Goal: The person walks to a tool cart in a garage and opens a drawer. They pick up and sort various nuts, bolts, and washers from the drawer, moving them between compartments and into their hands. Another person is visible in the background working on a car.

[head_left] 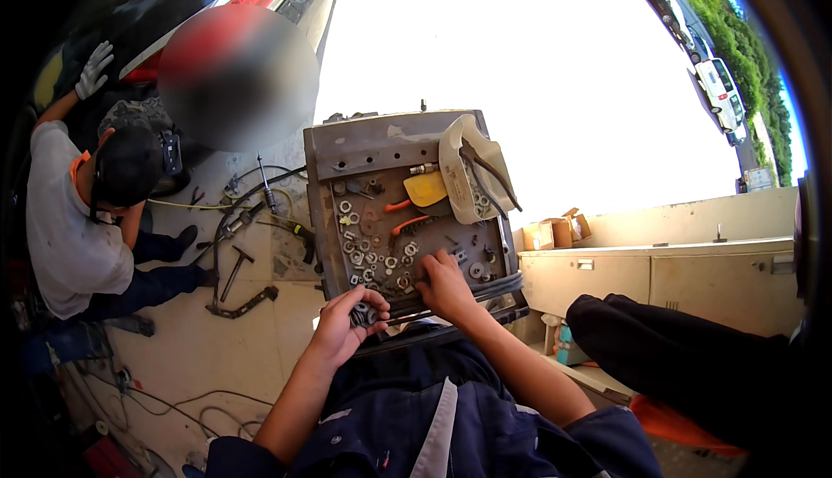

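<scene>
Palm up at the near edge of the metal tray [347, 159], my left hand [334, 329] is closed loosely around several dark metal nuts [362, 312]. Over the tray's near right part, my right hand [446, 289] has its fingers curled down among the small hardware. Its fingertips are partly hidden, so what they pinch cannot be made out. Loose nuts and washers [356, 258] are scattered left of my right hand. Beyond them lie an orange-handled tool [409, 225] and a yellow flat piece [425, 189]. A cut-open whitish plastic container [455, 170] leans at the tray's far right.
Black cable [494, 286] runs along the tray's near right edge. A co-worker [78, 227] crouches at left beside a car [295, 10]. A hammer [234, 274], hoses and a chain-like bar [245, 307] lie on the floor. Cabinets [589, 279] stand at right.
</scene>
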Demonstrator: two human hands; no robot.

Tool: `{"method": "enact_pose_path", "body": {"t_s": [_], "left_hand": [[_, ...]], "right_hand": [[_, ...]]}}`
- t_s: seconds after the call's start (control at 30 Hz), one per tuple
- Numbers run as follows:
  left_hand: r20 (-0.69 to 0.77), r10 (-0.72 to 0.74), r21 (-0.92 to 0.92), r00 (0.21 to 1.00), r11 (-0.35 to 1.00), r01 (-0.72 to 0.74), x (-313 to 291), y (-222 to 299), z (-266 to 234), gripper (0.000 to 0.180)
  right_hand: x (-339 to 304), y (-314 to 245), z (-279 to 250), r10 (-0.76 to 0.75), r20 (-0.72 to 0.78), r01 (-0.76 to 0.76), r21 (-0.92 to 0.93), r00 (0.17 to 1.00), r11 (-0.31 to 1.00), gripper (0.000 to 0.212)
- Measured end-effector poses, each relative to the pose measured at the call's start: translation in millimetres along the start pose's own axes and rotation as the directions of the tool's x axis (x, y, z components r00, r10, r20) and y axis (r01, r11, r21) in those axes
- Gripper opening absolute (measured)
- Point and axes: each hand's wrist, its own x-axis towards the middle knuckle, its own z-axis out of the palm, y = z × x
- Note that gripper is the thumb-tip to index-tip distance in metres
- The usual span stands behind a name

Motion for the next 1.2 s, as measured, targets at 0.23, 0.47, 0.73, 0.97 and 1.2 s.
{"method": "enact_pose_path", "body": {"t_s": [0.23,0.47,0.73,0.97,1.2], "left_hand": [[0.001,0.005,-0.094,1.0,0.996,-0.005,15,-20,15,0.042],[0.111,-0.156,-0.225,0.981,0.958,0.178,27,-16,5,0.044],[0.023,-0.125,-0.181,0.992,0.975,0.127,18,-13,-8,0.043],[0.137,-0.08,-0.056,0.987,0.995,0.088,13,-5,5,0.039],[0.158,0.05,0.331,0.986,0.938,-0.101,1,7,45,0.033]], "right_hand": [[-25,-35,-34,0.118,0.107,-0.158,0.575,0.987,0.803,0.019],[-2,-17,-20,0.153,0.042,-0.158,0.142,0.987,0.977,0.023],[7,-8,1,0.314,0.252,-0.383,0.306,0.915,0.872,0.024],[-12,-21,-32,0.269,0.428,-0.493,0.83,0.863,0.26,0.008],[-26,-58,-58,0.172,0.415,-0.449,0.835,0.893,0.319,0.009]]}}
